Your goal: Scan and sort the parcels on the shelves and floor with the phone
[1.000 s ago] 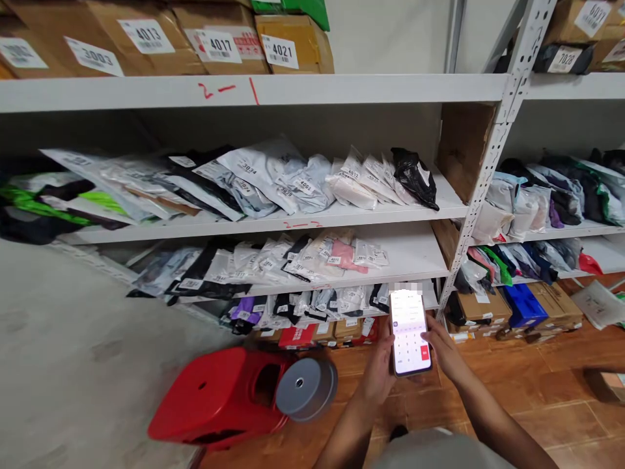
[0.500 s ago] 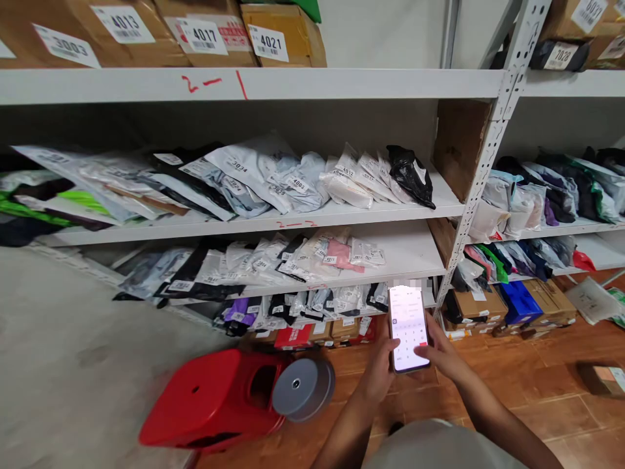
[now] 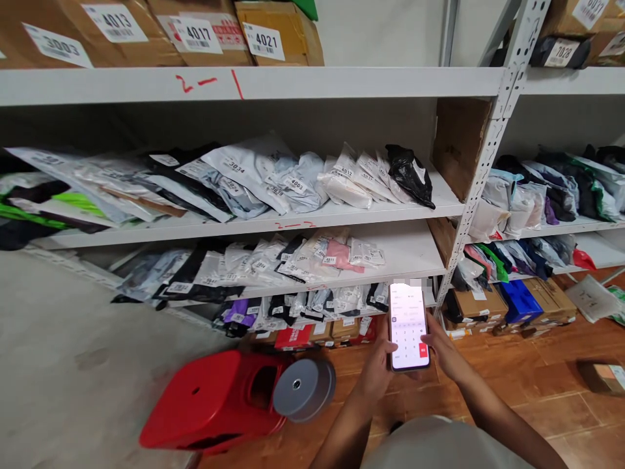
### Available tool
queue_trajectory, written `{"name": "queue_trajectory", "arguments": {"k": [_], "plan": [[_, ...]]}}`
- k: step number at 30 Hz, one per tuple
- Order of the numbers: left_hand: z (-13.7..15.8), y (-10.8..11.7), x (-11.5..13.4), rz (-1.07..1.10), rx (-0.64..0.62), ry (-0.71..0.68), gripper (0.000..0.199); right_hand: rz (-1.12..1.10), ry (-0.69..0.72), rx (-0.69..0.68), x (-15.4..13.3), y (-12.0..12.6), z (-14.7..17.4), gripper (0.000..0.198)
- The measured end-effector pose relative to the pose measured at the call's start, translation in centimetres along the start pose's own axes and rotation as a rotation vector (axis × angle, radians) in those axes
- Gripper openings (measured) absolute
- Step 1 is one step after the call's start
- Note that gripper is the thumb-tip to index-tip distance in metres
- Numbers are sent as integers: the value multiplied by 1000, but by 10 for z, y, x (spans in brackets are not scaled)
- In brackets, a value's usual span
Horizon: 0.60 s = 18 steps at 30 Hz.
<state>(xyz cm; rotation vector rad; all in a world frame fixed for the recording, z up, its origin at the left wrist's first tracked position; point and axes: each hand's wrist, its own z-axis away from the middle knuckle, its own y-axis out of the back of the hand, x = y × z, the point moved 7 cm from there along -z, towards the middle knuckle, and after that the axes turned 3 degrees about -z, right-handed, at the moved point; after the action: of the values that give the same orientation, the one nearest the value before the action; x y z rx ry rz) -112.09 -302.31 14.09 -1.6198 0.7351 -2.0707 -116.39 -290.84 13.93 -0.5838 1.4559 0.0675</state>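
Observation:
A smartphone with a lit screen and a number keypad is held upright between my two hands, low and right of centre. My left hand wraps its left side, the thumb at the lower left edge of the screen. On the other side my right hand grips the phone, its thumb at the right edge near the keypad. The fingers behind the phone are mostly hidden. Beyond it, labelled clear parcel bags and a pink packet lie on the lower shelves.
White metal shelving spans the view, with numbered cartons on top and poly mailers below. A perforated upright stands at right. A red plastic stool and a grey round stool stand on the floor at left.
My right thumb has moved from over the lower keypad up to the phone's right edge. My left thumb has shifted slightly down. The camera view has moved a little.

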Motion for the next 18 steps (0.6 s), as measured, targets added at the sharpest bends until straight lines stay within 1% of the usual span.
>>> {"name": "queue_trajectory", "arguments": {"k": [2, 4, 9, 11, 15, 17, 18], "plan": [[1, -1, 4, 17, -30, -13, 90, -41, -10, 18, 3, 1, -3, 55], [2, -2, 8, -2, -33, -14, 93, -62, -21, 33, 4, 1, -6, 55], [5, 1, 12, -88, 52, 39, 88, -71, -22, 51, 0, -9, -7, 52], [6, 4, 13, -52, 30, 30, 91, -65, -15, 53, -2, -14, -7, 48], [7, 12, 12, 15, -69, 44, 101, -68, -39, 75, 3, -20, -12, 44], [7, 18, 12, 8, -80, 52, 102, -50, -44, 75, 6, -22, -14, 44], [7, 22, 13, 8, -79, 44, 100, -30, -35, 66, 6, -24, -14, 48]]}}
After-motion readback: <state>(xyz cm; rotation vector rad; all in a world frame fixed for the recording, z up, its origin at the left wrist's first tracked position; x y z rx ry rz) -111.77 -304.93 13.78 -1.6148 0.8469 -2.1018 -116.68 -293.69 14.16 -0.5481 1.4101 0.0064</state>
